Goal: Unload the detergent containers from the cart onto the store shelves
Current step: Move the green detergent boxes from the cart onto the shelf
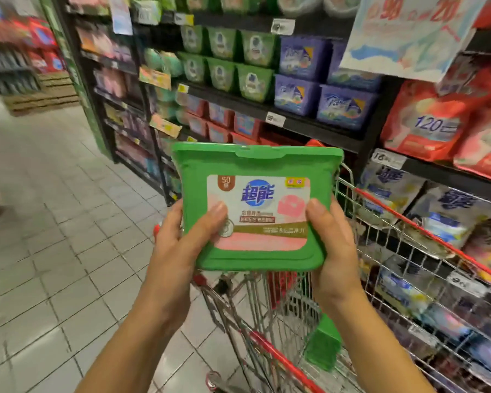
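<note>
I hold a green detergent container [255,165] with a white and pink label up in front of me, above the wire cart [349,279]. My left hand [182,245] grips its lower left corner, thumb on the label. My right hand [332,245] grips its lower right side, thumb on the label too. Another green container [323,344] lies inside the cart basket. Matching green containers [224,61] stand in rows on the upper shelf ahead.
Dark store shelves [309,123] run along the right, with purple boxes [323,103], red boxes and red bags [425,123]. A paper sign [408,32] hangs at top right. Tiled aisle floor [54,222] lies to the left; a person's leg shows at the far left edge.
</note>
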`<control>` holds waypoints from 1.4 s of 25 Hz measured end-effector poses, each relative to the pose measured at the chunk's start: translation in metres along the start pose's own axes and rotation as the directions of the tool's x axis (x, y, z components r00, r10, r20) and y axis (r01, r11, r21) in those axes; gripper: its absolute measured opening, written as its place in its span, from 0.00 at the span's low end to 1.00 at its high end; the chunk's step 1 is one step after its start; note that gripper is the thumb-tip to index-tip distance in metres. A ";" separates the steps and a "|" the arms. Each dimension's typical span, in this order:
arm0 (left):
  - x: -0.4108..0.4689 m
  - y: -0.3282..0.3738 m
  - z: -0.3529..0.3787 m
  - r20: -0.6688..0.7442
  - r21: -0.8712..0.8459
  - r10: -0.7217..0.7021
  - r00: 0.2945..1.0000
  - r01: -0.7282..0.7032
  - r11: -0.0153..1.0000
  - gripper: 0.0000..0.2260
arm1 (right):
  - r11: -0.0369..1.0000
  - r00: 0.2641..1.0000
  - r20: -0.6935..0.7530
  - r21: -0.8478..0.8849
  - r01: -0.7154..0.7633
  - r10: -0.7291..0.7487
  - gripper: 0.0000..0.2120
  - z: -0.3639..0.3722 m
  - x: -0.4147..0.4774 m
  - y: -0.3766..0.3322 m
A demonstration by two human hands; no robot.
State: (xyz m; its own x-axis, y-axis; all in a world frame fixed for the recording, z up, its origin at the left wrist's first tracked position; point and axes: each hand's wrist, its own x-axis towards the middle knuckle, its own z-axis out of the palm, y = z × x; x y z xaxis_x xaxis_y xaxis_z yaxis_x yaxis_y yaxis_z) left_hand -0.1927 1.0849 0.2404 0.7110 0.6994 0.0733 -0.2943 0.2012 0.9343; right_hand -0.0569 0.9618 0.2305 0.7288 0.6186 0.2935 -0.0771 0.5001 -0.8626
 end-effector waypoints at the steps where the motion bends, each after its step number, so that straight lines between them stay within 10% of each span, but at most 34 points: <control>1: 0.003 0.010 -0.015 0.000 0.000 0.015 1.000 -0.015 1.000 0.27 | 1.000 1.000 0.009 0.006 0.012 -0.012 0.27 0.017 0.004 0.005; 35: 0.471 0.124 -0.267 0.227 -0.056 0.074 0.971 -0.063 0.996 0.19 | 0.894 0.994 0.076 -0.436 0.103 -0.077 0.32 0.244 0.422 0.162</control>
State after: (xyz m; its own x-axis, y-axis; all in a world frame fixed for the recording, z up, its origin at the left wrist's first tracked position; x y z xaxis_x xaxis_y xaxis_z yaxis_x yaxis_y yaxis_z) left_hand -0.0652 1.6226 0.2975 0.8135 0.5384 0.2200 -0.3739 0.1946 0.9068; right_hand 0.0725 1.4520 0.3152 0.6791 0.6221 0.3897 0.3023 0.2468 -0.9207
